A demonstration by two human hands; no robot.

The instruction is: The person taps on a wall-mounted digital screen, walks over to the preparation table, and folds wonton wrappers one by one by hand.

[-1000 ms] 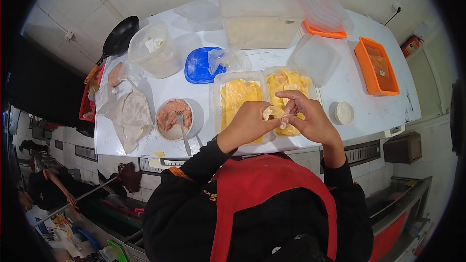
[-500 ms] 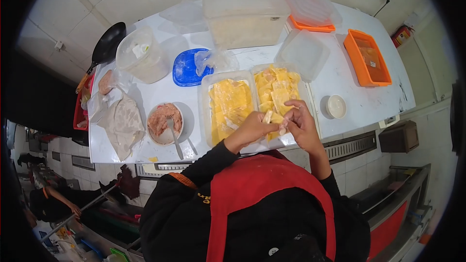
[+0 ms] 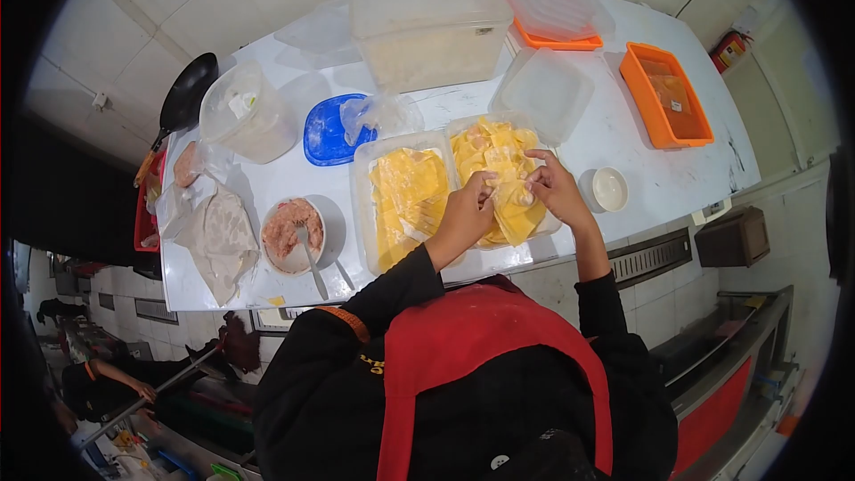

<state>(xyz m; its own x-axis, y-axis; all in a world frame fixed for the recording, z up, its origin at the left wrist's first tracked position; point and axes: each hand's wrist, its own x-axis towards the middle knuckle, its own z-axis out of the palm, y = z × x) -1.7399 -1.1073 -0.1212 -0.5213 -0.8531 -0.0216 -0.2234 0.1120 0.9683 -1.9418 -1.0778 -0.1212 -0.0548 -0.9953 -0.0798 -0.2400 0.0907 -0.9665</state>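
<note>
Over the right plastic container (image 3: 550, 221), my left hand (image 3: 465, 214) and my right hand (image 3: 561, 191) face each other with fingertips pinched. Between them is a pale yellow dumpling (image 3: 509, 191), its edges partly hidden by my fingers. Beneath lie yellow dough wrappers (image 3: 515, 224) and folded pieces. A second plastic container (image 3: 363, 214), left of my hands, holds floured yellow dough sheets (image 3: 408, 191). Farther left is a white bowl (image 3: 290, 263) of pinkish minced meat (image 3: 287, 224), a metal spoon (image 3: 312, 263) leaning in it.
A blue lid (image 3: 325, 138) lies behind the containers, near a large lidded box (image 3: 432, 36). On the left are a clear bucket (image 3: 249, 120), a cloth (image 3: 221, 240) and a black pan (image 3: 187, 89). A small white bowl (image 3: 610, 189) and an orange tray (image 3: 690, 131) are on the right.
Both hands have moved forward from the container's near edge to above its middle, with the dumpling between their fingertips. The view has shifted slightly.
</note>
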